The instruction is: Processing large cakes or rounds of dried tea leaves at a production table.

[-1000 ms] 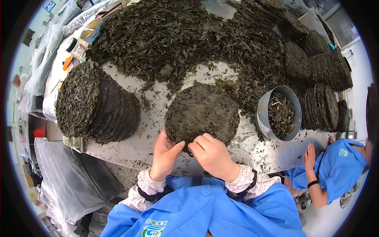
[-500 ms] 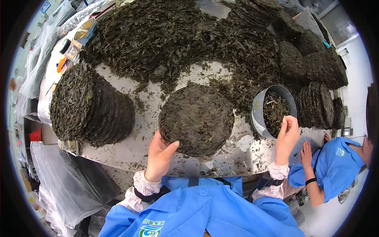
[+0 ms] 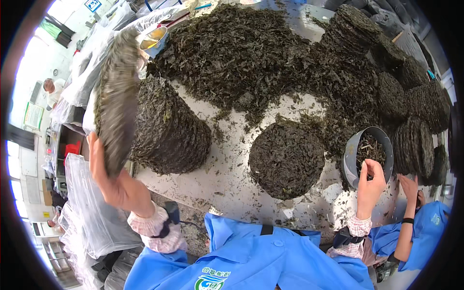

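A round, dark cake of dried seaweed (image 3: 118, 104), smeared by motion, stands on edge in my left hand (image 3: 113, 186), thumb on one side and fingers on the other. Beside it is a leaning stack of similar cakes (image 3: 171, 128). Another round seaweed cake (image 3: 287, 159) lies flat on the table in front of me. My right hand (image 3: 371, 186) is over the near rim of a grey round tub (image 3: 352, 162), its thumb and forefinger pinched together. Whatever is between those fingertips is too small to make out. Pale, twiggy scraps (image 3: 371, 150) lie in the tub.
A large heap of loose seaweed (image 3: 251, 58) covers the far table (image 3: 232, 150). More stacked cakes (image 3: 413, 145) stand at right. Another person's hand (image 3: 410, 187) rests near the right edge. At far left are a blue-rimmed cup (image 3: 154, 42) and clear plastic sheeting (image 3: 92, 212).
My left hand has lifted a cake from the middle and swung it left beside the stack; another cake shows where it was. My right hand stays at the tub. The view has shifted left.
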{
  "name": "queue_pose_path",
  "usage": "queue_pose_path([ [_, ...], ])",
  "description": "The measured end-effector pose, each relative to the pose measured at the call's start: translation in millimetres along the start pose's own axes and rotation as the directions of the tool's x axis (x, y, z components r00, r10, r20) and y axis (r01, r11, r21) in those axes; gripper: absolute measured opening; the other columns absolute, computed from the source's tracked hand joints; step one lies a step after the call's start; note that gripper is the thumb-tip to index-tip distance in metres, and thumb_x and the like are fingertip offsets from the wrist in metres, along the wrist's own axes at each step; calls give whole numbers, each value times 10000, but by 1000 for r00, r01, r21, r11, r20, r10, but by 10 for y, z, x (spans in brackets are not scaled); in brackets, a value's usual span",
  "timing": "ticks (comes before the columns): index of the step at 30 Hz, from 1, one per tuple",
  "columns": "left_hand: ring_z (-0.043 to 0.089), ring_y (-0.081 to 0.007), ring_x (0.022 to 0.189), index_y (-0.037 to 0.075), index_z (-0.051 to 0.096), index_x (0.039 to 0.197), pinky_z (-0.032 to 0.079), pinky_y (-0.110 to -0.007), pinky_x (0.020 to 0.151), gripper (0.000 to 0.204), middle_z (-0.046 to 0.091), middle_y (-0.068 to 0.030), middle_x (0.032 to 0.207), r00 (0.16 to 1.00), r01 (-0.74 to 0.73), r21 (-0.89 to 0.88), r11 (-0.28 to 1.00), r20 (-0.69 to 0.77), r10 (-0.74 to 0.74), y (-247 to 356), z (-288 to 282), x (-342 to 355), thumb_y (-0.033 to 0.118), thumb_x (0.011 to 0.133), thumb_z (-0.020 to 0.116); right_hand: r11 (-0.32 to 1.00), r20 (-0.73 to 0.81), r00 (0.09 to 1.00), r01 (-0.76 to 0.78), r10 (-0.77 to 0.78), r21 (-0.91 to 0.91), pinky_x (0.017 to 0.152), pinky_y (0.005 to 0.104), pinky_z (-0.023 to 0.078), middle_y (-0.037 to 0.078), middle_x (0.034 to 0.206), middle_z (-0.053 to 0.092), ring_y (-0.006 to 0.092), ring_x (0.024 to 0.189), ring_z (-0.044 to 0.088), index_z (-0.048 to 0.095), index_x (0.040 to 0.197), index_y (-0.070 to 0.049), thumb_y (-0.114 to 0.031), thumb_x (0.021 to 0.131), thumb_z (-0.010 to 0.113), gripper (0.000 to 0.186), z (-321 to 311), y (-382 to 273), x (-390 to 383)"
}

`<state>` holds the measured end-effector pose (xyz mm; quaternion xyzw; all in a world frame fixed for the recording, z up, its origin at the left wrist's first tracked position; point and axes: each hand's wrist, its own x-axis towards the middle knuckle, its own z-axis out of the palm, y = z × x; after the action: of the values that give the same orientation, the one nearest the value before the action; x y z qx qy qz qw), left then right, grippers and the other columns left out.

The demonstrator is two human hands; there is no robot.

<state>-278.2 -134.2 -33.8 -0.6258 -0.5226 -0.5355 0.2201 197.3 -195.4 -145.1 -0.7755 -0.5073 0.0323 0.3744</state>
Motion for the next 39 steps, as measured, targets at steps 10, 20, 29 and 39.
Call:
queue_pose_path([
  [10,517,-392,1358,-36,669,1238,322,-548,1188,446,626,-196,1357,994,-43,318,947,105,10,-130,-59,-349,-7,822,510,998,27,999,39,-40,53,787,319,534,124,921,682,225,829,677,680,990,25,-32,935,668,80,37,-193,-127],
  [20,591,-294,1291,6,678,1217,461,-442,1113,434,646,-128,1329,482,-2,-516,857,750,453,1056,595,-1575,161,819,755,852,379,790,323,-482,411,689,365,549,88,882,683,284,786,672,724,949,-48,-68,840,765,118,666,-1041,-439],
  [29,643,-307,1115,9,690,1072,526,-446,982,300,663,-116,1108,516,47,-501,864,753,408,1047,605,-1743,87,784,717,656,453,480,619,-751,432,657,365,535,57,817,583,252,807,622,675,845,-65,-90,748,668,101,1251,-1449,-374],
  [39,644,-302,1159,-4,691,1062,504,-457,1035,291,675,-136,1130,466,165,-486,858,805,367,1027,549,-1831,90,792,637,582,529,400,778,-748,236,666,390,545,73,788,548,258,803,609,610,818,-61,-136,778,639,90,1347,-1566,-482],
])
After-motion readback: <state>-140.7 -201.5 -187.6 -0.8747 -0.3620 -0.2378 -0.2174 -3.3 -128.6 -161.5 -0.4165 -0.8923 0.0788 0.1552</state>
